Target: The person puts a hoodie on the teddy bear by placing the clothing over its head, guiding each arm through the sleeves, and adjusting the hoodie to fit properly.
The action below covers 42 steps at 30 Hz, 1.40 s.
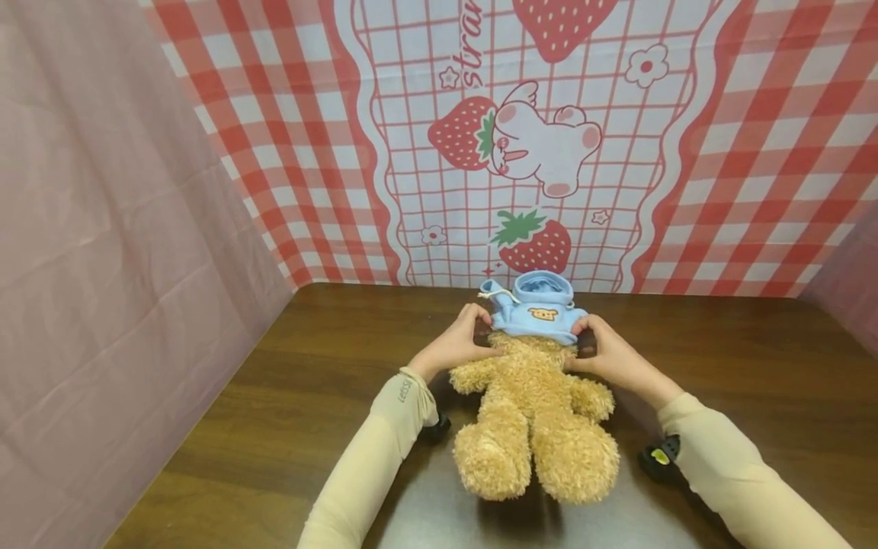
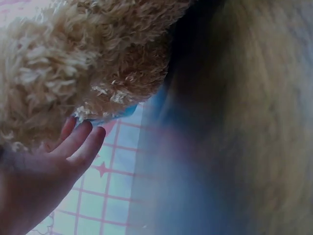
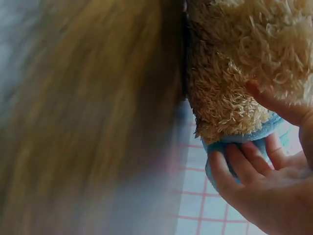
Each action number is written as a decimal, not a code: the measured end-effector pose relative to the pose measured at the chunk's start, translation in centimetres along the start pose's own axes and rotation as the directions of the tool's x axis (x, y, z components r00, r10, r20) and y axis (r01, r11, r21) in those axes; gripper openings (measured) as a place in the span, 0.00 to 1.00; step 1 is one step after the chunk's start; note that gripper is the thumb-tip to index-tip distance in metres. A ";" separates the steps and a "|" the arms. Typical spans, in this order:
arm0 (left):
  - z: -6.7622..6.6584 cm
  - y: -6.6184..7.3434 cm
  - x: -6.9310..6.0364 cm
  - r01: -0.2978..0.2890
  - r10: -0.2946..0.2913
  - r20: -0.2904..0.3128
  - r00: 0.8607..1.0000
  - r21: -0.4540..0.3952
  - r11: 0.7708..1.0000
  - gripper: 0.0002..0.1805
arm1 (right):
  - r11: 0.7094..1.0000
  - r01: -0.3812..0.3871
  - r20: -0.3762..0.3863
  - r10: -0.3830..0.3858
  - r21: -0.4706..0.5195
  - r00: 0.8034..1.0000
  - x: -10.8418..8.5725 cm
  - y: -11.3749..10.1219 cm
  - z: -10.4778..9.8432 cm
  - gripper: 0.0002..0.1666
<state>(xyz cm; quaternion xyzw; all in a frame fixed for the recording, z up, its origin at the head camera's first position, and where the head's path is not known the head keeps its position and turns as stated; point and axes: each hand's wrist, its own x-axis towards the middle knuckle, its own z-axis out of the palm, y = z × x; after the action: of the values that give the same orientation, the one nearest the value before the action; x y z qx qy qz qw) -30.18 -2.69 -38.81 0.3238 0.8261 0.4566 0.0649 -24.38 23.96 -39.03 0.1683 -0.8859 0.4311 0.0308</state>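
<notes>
A dark brown wood-grain table (image 1: 309,396) reaches back to a red-and-white checked cloth (image 1: 295,114) printed with strawberries and a white cartoon animal; a pale pink fabric curtain (image 1: 116,229) hangs at the left side.

Both forearms, in cream sleeves (image 1: 384,442), come forward over the table. The left hand (image 1: 456,343) and right hand (image 1: 613,357) face each other, each with thumb and fingers parted in a C. The right fingers lie slightly spread against the blue cloth, the thumb on fur; the left fingers are extended, their tips at the blue edge (how firmly either hand presses, I cannot tell).

Between the hands is a golden-brown, curly-furred plush toy (image 1: 528,389), its feet toward the person. A small light-blue fabric top (image 1: 528,328) with a brown animal-face patch (image 1: 544,313) sits at its far end, neck opening upward, and hides the toy's head. A cream cord (image 1: 499,293) hangs by one blue sleeve. In the left wrist view, fur covers the thumb. Black devices (image 1: 660,461) show at the cuffs.
</notes>
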 end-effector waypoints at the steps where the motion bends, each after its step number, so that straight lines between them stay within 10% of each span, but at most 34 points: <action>1: 0.1 -0.1 0.0 0.010 -0.010 0.005 1.000 -0.026 1.000 0.28 | 1.000 -0.006 0.015 0.006 0.030 1.000 0.0 0.1 0.1 0.31; 12: 1.0 -0.9 0.2 0.105 -0.100 0.042 0.994 -0.148 0.983 0.37 | 0.985 0.038 0.085 -0.053 0.167 0.995 0.5 0.8 0.8 0.34; 35: 1.0 -1.4 0.5 0.148 -0.145 -0.055 0.988 0.049 0.988 0.19 | 0.987 0.050 -0.013 -0.049 0.155 0.999 1.6 2.5 0.9 0.13; 42: 1.3 -1.1 0.3 0.197 -0.192 -0.113 0.975 0.034 0.980 0.14 | 0.820 0.189 0.037 -0.247 0.541 0.968 1.8 4.8 0.9 0.08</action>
<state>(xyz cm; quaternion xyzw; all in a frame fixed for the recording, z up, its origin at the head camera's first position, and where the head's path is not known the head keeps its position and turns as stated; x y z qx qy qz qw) -30.39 -2.00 -40.35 0.2173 0.8662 0.4465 0.0566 -27.61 25.50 -42.90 0.2929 -0.7065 0.6441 -0.0146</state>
